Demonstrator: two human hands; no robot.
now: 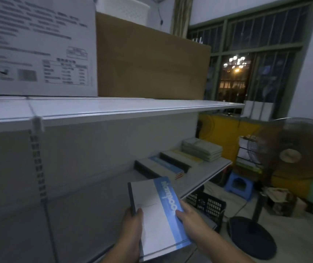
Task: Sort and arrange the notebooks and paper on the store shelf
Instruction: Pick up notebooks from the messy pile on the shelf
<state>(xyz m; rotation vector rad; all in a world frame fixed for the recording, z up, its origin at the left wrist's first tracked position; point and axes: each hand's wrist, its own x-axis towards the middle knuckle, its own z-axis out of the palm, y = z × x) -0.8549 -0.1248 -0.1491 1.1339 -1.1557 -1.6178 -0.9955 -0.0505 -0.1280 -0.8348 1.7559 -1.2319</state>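
You stand in a dim store room, with white shelving on your left and a barred window [246,63] at the far right, dark outside with lamps glowing.

Closest to you, both hands hold a notebook [155,211] up in front of the shelving, above the lower shelf [199,174] and not touching it. Your left hand [132,223] grips the dark spine edge, thumb pressed on the white cover. Your right hand [189,217] clamps the opposite edge, fingers lying over the blue band with its printed title. Layers show along the near edge, so you cannot tell whether this is one thick book or several held together.

Just beyond your right hand, a black crate [206,205] sits on the floor below the shelf end.

On the lower shelf, three stacks lie flat in a row: a blue stack [166,166] nearest, a yellow stack [186,156] just beside it, and a green stack [202,149] at the far end.

Further right stand a pedestal fan [290,149] and a small blue stool [238,185].

Above, the upper shelf [114,109] carries a white box [38,44] with blurred print and a brown box [151,67], the two touching side by side.
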